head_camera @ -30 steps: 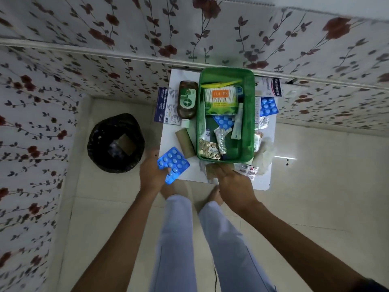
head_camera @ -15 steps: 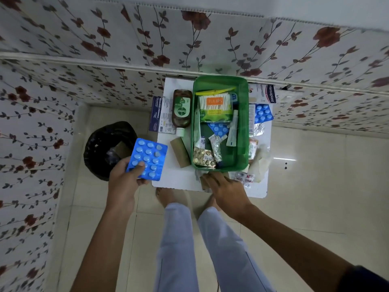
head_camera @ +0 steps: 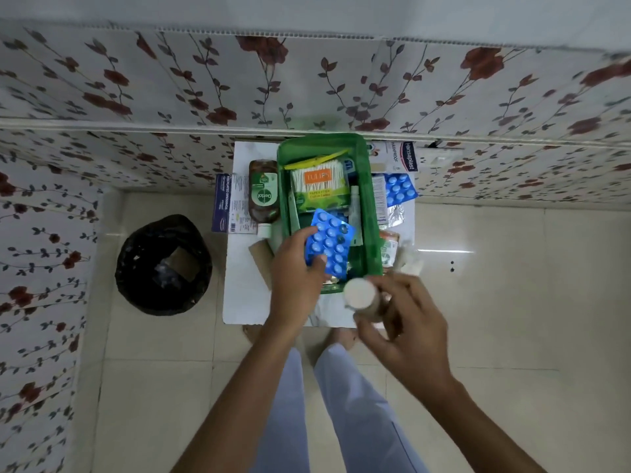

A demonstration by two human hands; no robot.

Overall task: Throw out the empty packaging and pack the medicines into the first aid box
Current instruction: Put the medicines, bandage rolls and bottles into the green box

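legs: pale trousers [head_camera: 345, 414] and bare feet seen at the bottom, on cream floor tiles [head_camera: 512, 336]
right hand [head_camera: 406, 322]: grip clamped on a small brownish bottle with a round white cap [head_camera: 358, 295]; held just off the counter's near edge, near the box's near right corner; blurred
left hand [head_camera: 295, 268]: grip clamped, thumb and fingers, on a blue blister strip of round white tablets [head_camera: 329, 247]; strip is held tilted over the near half of the box
counter [head_camera: 246, 295]: small white top, set against the wall
first aid box: open green plastic box [head_camera: 374, 233] stood on the counter; white paper-stick cotton bud pack with orange label [head_camera: 319, 186] lies in its far half, a white tube [head_camera: 355, 209] just right of it
cardboard tube [head_camera: 261, 261]: brown, lying on the counter left of the box, partly hidden by the left hand
antiseptic bottle: brown liquid bottle with green label and white cap [head_camera: 263, 199] laid flat, just beside the box's left wall
dressings carton: flat blue-and-white carton [head_camera: 228, 208] overhanging the counter's left edge
right of box: second blue blister strip [head_camera: 397, 189], foil strip [head_camera: 396, 213], plaster box marked Hansaplast [head_camera: 399, 157] at the far right corner
bin: black bag-lined bin [head_camera: 164, 264] on the floor, well left of the counter; scraps seen inside, kind cannot be told
wall: floral-patterned wall panels [head_camera: 307, 83] behind the counter
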